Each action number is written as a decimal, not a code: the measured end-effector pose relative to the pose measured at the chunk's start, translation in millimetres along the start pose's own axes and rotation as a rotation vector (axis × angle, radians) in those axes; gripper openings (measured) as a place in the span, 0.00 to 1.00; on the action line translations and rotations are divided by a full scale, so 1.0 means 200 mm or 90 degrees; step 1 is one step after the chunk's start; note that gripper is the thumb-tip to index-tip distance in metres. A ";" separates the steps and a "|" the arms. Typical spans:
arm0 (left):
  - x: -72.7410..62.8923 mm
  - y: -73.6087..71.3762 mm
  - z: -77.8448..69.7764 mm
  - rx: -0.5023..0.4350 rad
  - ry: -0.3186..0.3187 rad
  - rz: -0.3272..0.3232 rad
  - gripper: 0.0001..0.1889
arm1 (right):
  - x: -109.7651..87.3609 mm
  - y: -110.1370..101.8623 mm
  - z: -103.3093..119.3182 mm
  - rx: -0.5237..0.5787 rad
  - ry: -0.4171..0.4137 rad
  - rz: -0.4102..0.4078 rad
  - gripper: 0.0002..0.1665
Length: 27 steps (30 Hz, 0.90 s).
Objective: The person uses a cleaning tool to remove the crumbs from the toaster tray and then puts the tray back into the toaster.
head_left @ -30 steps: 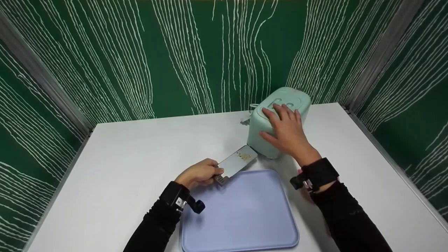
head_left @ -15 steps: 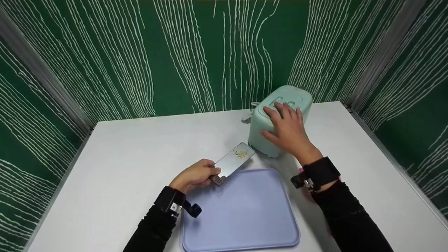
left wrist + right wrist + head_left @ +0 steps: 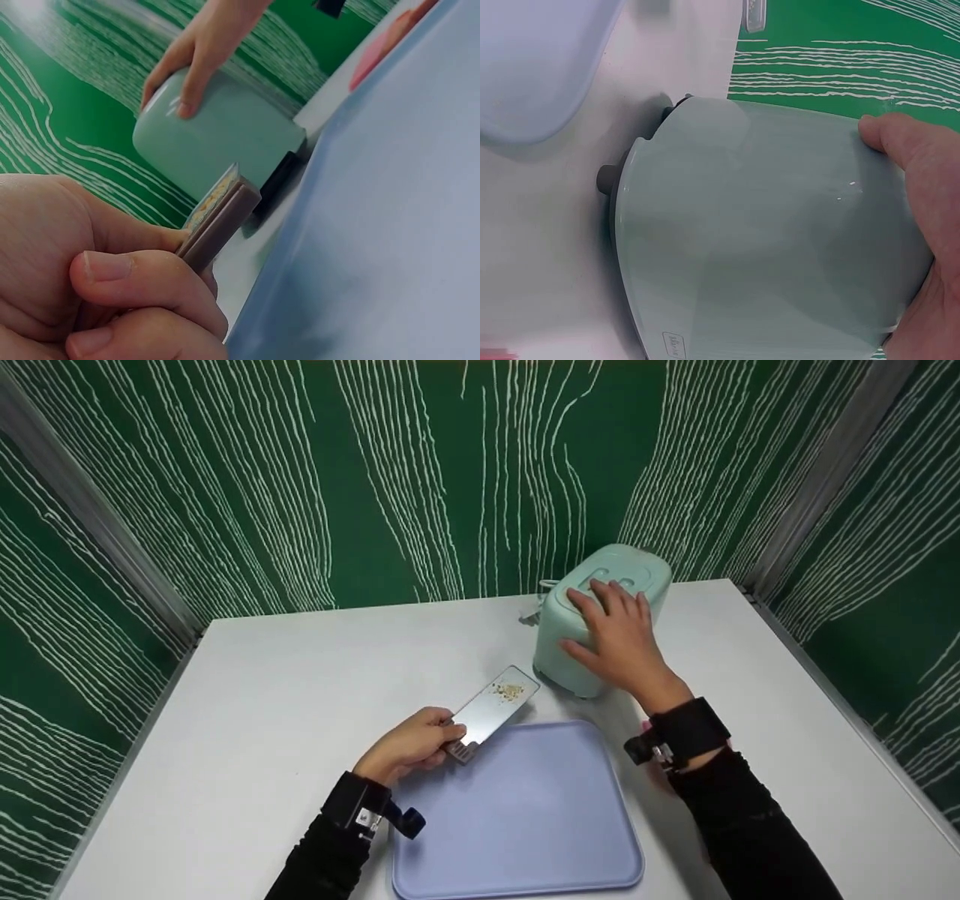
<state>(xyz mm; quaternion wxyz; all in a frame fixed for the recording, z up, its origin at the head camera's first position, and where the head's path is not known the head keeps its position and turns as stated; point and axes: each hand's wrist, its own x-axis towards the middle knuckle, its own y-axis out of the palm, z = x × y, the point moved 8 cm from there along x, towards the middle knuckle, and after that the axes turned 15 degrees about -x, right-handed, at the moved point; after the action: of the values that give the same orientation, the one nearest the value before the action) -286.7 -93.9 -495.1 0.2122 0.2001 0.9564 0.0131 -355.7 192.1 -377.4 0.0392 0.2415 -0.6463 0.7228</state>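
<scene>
My left hand (image 3: 411,742) pinches the near end of a flat metal crumb tray (image 3: 487,712), with yellowish crumbs (image 3: 508,691) gathered toward its far end. The crumb tray is in the air over the back left corner of the blue-lavender tray (image 3: 525,810). Its dark end piece (image 3: 225,225) shows beyond my left fingers in the left wrist view. A mint-green toaster (image 3: 562,656) stands close by at the back right. My right hand (image 3: 626,649) holds it from above, fingers spread over the top and thumb against the side. Small dark feet (image 3: 609,178) show at its base.
A cable with a plug (image 3: 530,616) lies behind the toaster on the white table (image 3: 300,697). Something pink (image 3: 371,64), partly hidden behind my right forearm in the head view, is right of the blue-lavender tray. Green walls enclose the table's back and sides.
My left hand has drawn the crumb tray a little toward me and to the left, away from the toaster's base. My right hand has stayed on the toaster.
</scene>
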 end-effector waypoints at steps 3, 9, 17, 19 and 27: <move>-0.01 0.00 0.01 -0.005 0.012 0.017 0.09 | 0.00 -0.01 0.00 0.003 -0.003 -0.006 0.45; -0.03 0.00 0.02 -0.023 0.014 0.021 0.07 | 0.00 -0.01 0.01 0.005 -0.001 -0.007 0.45; -0.07 0.00 0.04 -0.033 0.010 0.014 0.07 | 0.00 0.00 0.00 0.002 0.001 -0.002 0.45; -0.08 0.01 0.04 -0.033 0.009 0.014 0.07 | 0.00 0.00 0.00 0.004 0.002 0.000 0.45; -0.10 0.00 0.05 -0.035 0.008 -0.001 0.06 | 0.00 0.00 0.00 0.004 0.008 0.003 0.45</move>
<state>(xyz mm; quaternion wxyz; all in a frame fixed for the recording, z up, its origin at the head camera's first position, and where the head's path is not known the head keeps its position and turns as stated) -266.8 -102.9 -496.3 0.2115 0.1934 0.9572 0.0404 -356.0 192.5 -378.1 0.0409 0.2357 -0.6443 0.7264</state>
